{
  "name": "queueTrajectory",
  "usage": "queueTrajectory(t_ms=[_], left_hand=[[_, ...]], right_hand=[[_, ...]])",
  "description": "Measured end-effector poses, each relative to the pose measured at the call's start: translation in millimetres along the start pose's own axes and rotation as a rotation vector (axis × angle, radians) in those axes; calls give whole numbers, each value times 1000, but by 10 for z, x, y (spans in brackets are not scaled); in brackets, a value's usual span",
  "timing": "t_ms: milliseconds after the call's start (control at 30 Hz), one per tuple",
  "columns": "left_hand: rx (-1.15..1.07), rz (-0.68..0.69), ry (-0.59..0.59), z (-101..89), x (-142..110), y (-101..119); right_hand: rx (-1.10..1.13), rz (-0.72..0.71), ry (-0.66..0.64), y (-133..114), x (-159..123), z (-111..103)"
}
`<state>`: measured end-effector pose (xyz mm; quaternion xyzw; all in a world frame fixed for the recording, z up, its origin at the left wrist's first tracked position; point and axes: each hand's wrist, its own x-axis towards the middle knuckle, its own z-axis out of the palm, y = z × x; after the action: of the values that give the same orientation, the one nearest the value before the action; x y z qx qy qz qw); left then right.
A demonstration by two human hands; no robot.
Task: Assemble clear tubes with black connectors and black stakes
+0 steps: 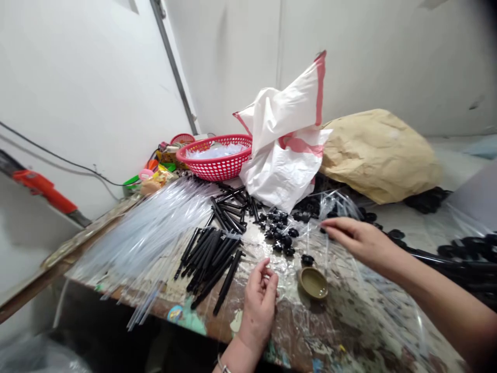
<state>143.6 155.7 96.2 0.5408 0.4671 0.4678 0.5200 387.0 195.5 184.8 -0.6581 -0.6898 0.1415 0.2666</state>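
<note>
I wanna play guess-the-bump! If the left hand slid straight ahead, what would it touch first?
Probably the small black parts ahead of the left hand, though one view leaves depth unclear.

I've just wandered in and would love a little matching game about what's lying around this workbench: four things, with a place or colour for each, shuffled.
Things:
1. Small dish
2. Basket
3. Sack
4. Long thin pieces

Places and colours:
A. White with red edging
B. See-through, left of the black rods in the picture
C. Just right of the left hand in the picture
D. Red, with holes in its side

Right pairs: 1-C, 2-D, 3-A, 4-B
</note>
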Motion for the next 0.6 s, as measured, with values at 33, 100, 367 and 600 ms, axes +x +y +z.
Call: queueTrajectory(t_ms=[33, 100, 367, 600], left_hand=[[-35, 35, 20, 4, -8, -8], [-33, 160, 33, 5, -26, -11], [306, 467, -256, -45, -74, 81], [215, 377, -108, -27, -96, 29]], right_hand=[[49, -88, -48, -103, -124, 39], [69, -221, -141, -274, -352, 146], [-4, -373, -239, -469, -685, 382], [55, -267, -114, -387, -470, 324]])
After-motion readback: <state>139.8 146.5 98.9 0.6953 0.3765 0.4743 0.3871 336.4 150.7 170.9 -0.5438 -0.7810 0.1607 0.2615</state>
